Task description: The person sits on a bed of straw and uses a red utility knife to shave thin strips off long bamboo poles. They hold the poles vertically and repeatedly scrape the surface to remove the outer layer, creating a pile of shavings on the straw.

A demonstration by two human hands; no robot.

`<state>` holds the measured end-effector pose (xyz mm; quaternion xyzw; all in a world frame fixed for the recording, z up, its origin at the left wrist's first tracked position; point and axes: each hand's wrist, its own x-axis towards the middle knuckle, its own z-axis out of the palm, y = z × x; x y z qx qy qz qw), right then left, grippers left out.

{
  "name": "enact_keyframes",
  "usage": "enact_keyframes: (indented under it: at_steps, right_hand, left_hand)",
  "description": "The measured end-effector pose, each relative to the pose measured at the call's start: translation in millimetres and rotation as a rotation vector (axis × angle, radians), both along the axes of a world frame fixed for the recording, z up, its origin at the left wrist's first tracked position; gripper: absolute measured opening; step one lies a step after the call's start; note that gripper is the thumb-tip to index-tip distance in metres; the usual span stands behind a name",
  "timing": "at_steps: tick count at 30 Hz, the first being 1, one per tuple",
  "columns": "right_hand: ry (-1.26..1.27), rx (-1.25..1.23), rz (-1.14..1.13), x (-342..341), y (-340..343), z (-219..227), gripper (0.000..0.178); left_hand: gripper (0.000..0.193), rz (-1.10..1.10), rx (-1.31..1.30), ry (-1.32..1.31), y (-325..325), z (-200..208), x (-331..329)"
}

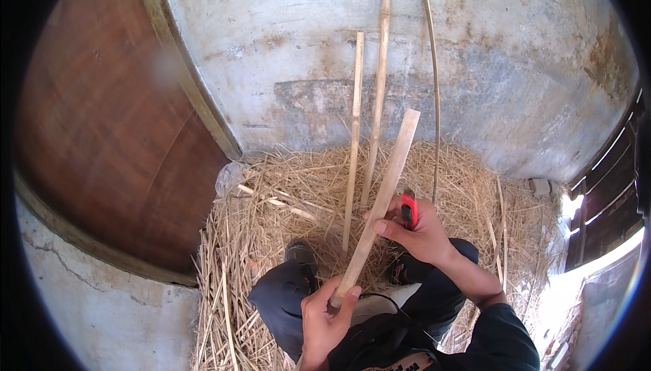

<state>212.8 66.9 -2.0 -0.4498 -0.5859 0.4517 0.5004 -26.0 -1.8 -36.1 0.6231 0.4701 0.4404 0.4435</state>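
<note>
A flat, pale bamboo strip point(392, 180) slants up and away from my lap toward the wall. My left hand point(325, 320) is closed round its near end, thumb on top. Partway up, my right hand point(426, 233) steadies the strip with thumb and fingers against its edge. That same hand also holds a red and black utility knife point(409, 210), its tip pointing up beside the strip. The fingers partly cover the knife, and I cannot make out whether its blade touches the bamboo.
Two straight bamboo poles point(356, 100) and a thinner curved stick point(432, 66) lean on the stained wall point(305, 46). Straw and shavings point(230, 269) cover the floor round my shoes. A brown door panel point(115, 120) is at left, and dark slats point(610, 188) are at right.
</note>
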Motion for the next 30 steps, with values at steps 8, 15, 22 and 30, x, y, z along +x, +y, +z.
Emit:
enact_keyframes:
  at_steps: [8, 15, 22, 30]
  right_hand:
    - [-0.032, 0.122, -0.127, 7, 8, 1, 0.019]
    - [-0.263, 0.464, -0.131, 0, -15, -1, 0.029]
    - [-0.743, 0.774, -0.091, -12, -30, -8, 0.039]
    - [-0.748, 0.849, -0.105, -18, -33, -1, 0.038]
  left_hand:
    - [0.019, -0.107, -0.287, -0.039, -17, -21, -25]
    - [0.029, -0.037, -0.214, -0.169, -14, -5, -20]
    - [0.029, -0.006, -0.054, -0.057, -6, 5, -14]
    - [0.029, 0.048, -0.044, 0.0, -9, 14, -10]
